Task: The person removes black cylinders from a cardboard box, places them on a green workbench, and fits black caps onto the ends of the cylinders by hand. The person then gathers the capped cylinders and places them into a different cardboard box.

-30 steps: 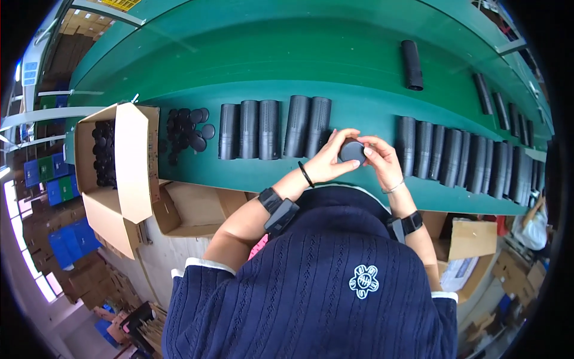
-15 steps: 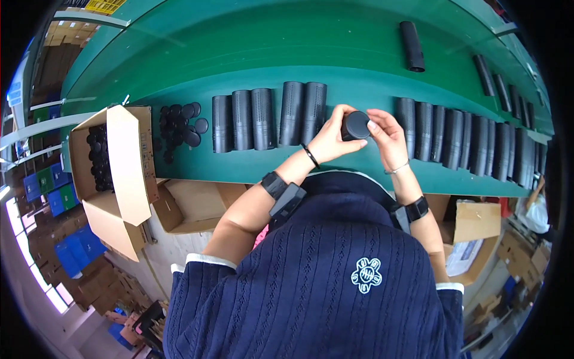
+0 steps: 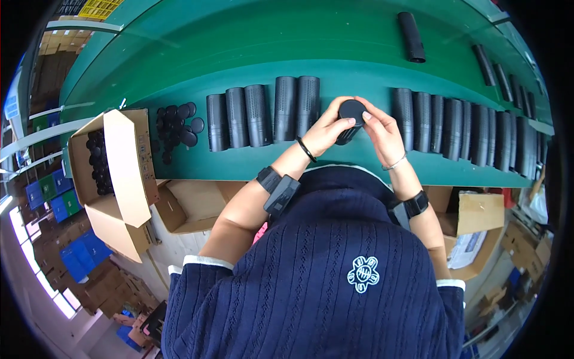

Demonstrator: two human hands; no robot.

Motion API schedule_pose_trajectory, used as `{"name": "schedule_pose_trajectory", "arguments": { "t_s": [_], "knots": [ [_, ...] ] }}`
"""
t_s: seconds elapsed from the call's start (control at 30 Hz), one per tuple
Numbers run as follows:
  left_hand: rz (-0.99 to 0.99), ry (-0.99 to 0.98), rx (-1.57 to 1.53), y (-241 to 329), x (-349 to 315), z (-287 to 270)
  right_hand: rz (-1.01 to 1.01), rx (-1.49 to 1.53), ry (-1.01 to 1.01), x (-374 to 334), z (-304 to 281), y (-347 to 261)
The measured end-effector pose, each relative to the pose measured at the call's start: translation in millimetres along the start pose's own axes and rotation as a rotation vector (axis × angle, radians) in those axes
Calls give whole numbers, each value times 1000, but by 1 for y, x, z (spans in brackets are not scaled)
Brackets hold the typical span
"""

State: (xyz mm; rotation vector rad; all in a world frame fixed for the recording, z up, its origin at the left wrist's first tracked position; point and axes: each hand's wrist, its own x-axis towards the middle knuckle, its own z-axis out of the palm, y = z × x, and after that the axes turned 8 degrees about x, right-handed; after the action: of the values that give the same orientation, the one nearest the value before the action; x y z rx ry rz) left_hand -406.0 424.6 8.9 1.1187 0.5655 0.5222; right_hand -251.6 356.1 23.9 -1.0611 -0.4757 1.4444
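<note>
Between my two hands is a black plastic tube (image 3: 345, 137) with a round black cap (image 3: 352, 109) at its upper end. My left hand (image 3: 326, 130) closes round it from the left, thumb on the cap's edge. From the right, my right hand (image 3: 382, 133) grips the capped end with thumb and fingers. Two perforated black tubes (image 3: 296, 109) lie just left of my left hand, and a group of three similar tubes (image 3: 237, 118) lies beyond them. A long row of black tubes (image 3: 452, 128) stretches off to the right.
Loose black caps (image 3: 177, 125) are piled at the table's left, beside an open cardboard box (image 3: 128, 167) holding more. A single tube (image 3: 411, 37) lies on the far green surface (image 3: 269, 36), with several more at far right. Open cartons (image 3: 194, 203) stand below the table edge.
The tube has tilted so more of its side shows beneath the cap. My right hand has closed in on the cap, and my left thumb has moved up onto its edge.
</note>
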Motion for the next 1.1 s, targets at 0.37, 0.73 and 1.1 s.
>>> {"name": "schedule_pose_trajectory", "arguments": {
  "t_s": [0.37, 0.73, 1.1],
  "knots": [
    [206, 64, 662, -3, -9, -5, -161, -338, -159, -15, 2, -2],
    [303, 138, 783, 7, -10, 1, -311, -735, -63, -12, 14, -7],
    [254, 70, 624, 2, -16, -1, -88, -335, -293, -21, -2, -18]
  ]
}}
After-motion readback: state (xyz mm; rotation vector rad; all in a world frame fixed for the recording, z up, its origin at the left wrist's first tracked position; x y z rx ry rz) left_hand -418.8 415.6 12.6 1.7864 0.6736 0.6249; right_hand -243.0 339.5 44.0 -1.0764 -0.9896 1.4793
